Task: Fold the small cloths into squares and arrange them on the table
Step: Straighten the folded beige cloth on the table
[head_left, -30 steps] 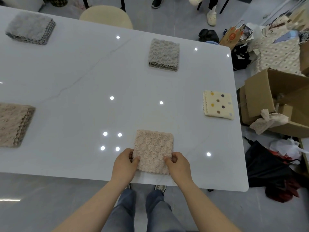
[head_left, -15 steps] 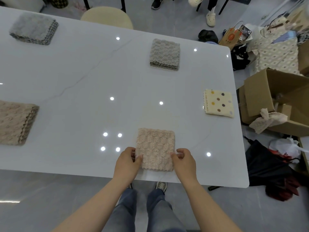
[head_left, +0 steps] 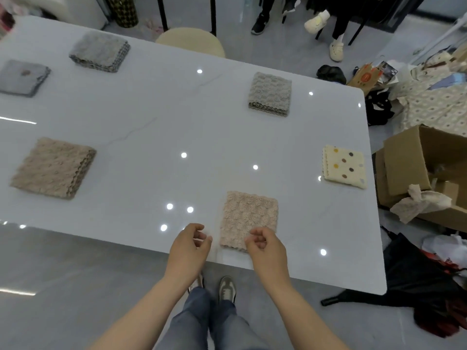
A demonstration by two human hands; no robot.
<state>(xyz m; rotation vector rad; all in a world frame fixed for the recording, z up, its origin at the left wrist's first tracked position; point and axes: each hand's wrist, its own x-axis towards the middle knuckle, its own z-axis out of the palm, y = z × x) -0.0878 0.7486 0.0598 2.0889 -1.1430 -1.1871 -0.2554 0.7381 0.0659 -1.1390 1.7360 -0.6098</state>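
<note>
A pink folded cloth point(head_left: 249, 218) lies flat near the front edge of the white table point(head_left: 156, 137). My left hand point(head_left: 189, 245) hovers just left of it, fingers loosely curled, holding nothing. My right hand point(head_left: 265, 248) hangs over the cloth's near right corner, also empty. Other folded squares lie spread out: a beige one point(head_left: 54, 168) at left, a grey-green one point(head_left: 270, 93) at the back, a cream dotted one point(head_left: 344, 166) at right, a grey one point(head_left: 99, 51) and a dark grey one point(head_left: 22, 77) far left.
An open cardboard box point(head_left: 429, 170) with a crumpled cloth point(head_left: 419, 202) on its flap stands on the floor to the right, among bags and dark fabric. A round cream stool point(head_left: 192, 41) sits behind the table. People's feet point(head_left: 336, 49) show at the back.
Both hands have let go of the pink cloth and drawn back toward me, fingers now apart. The cloth stays flat on the table. The view has shifted, showing more of the table's left side.
</note>
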